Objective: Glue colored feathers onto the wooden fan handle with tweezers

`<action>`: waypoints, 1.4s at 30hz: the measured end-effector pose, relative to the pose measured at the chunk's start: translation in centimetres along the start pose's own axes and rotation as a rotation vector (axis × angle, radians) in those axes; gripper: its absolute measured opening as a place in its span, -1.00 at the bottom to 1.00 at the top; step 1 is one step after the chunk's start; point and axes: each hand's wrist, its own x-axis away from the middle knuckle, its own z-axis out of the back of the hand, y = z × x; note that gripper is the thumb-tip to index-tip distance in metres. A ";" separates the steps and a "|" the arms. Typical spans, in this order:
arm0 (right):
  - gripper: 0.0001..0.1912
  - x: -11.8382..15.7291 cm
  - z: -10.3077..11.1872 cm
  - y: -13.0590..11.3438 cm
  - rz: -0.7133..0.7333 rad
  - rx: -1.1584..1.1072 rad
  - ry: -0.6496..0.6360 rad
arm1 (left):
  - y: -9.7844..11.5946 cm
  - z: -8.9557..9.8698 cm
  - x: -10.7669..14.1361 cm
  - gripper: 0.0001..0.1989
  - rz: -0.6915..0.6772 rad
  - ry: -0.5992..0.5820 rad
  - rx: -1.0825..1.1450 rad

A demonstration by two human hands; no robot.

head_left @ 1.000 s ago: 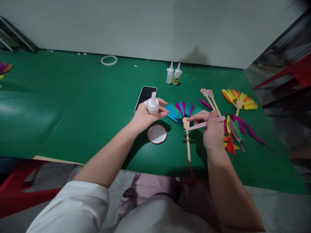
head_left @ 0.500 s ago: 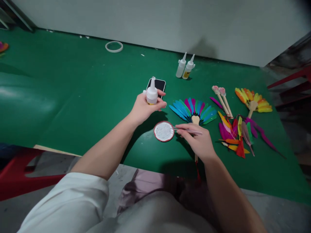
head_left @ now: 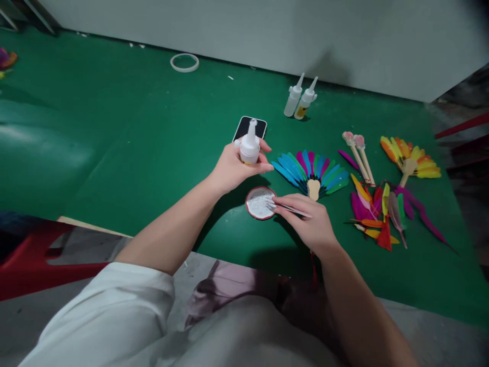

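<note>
My left hand [head_left: 239, 165] is wrapped round a white glue bottle [head_left: 250, 148], held upright with its nozzle up. A phone [head_left: 259, 127] lies just behind it. My right hand [head_left: 305, 216] pinches thin tweezers [head_left: 292, 209], their tips over a round white dish [head_left: 260, 203] with a red rim; small bits in the dish are too fine to make out. Beyond my right hand lies a feather fan [head_left: 313, 176] in blue, green and magenta, its handle partly hidden by that hand.
Two more glue bottles [head_left: 297, 102] stand near the wall, and a white ring [head_left: 184, 62] lies back left. To the right are two sticks [head_left: 361, 155], loose feathers [head_left: 376, 214] and a yellow-orange fan [head_left: 408, 165]. Red chair [head_left: 34, 265] at lower left.
The tweezers' tips are slightly further inside the dish, and my right hand is closer to it. The view has shifted slightly. My left hand still holds the bottle.
</note>
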 end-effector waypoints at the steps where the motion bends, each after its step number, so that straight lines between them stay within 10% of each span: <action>1: -0.85 0.0 -0.2 -0.1 0.017 0.005 0.013 | 0.1 0.0 0.0 -0.67 0.007 -0.007 -0.011; 42: -0.87 0.9 -2.4 0.3 0.230 0.268 -0.046 | 0.5 -0.7 0.5 -0.66 0.078 -0.099 0.135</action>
